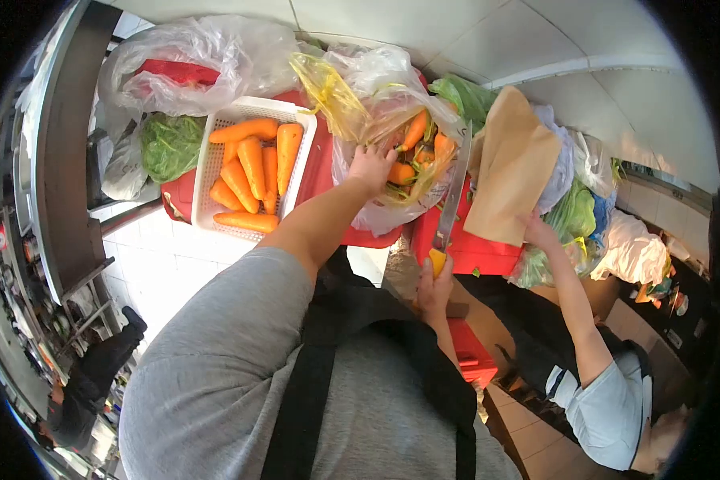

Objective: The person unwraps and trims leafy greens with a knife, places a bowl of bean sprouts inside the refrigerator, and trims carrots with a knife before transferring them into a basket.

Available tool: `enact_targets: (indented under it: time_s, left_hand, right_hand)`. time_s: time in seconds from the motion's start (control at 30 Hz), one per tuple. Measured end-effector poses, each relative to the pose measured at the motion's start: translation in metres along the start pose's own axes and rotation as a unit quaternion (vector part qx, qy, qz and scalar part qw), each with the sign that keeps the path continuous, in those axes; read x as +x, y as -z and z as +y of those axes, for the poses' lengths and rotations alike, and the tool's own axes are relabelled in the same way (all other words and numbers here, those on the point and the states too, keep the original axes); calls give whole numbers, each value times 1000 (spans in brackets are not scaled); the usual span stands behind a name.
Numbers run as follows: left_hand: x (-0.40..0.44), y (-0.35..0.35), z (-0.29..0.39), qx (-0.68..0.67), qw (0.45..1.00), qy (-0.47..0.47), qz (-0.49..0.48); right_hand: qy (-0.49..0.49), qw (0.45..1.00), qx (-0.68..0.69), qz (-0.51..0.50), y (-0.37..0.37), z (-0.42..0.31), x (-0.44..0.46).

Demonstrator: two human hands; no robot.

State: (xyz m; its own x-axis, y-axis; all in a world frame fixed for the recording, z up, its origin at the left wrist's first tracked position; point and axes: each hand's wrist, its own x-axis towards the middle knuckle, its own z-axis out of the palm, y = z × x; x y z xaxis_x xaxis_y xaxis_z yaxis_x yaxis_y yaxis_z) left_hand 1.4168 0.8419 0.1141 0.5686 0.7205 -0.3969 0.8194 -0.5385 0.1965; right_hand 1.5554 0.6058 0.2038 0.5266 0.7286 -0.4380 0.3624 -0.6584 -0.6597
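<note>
My right hand (434, 290) grips a knife by its yellow handle (438, 259). The long metal blade (454, 188) points away from me, beside a clear plastic bag (392, 214). Inside that bag lie several carrots (414, 130), some with green stem ends. My left hand (373, 166) reaches over the bag's left side, fingers spread on the plastic near the carrots; the fingertips are partly hard to make out. Left of my forearm, a white plastic basket (204, 188) holds several whole orange carrots (252, 166).
Red surfaces (320, 160) lie under the basket and bags. Leafy greens (172, 146) in plastic sit at left. On the right, a co-worker's hand (540, 232) touches brown paper (514, 164), near more bagged vegetables (572, 212). Another person (96, 384) is at far left, beside metal shelving.
</note>
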Motion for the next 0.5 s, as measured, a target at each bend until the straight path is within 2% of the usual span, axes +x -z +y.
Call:
enact_targets:
  time_s: [0.1,0.2,0.3,0.4,0.5]
  left_hand:
    - [11,5,-5,35,991,-25,-126]
    - [-14,45,-32,-10,999,5,-48]
    - [-36,52,-68,-172,984,33,-26]
    - [-47,56,-77,-265,959,78,-65]
    - [-55,53,-79,-281,958,55,-14]
  right_hand:
    - [9,1000,-7,-2,2,-20,-1]
    - [60,997,-45,1,6,-40,-1]
    - [103,992,-67,-25,-2,-50,4]
    - [88,984,-133,-83,-11,-78,3]
    - [124,978,-134,-98,-23,-74,6]
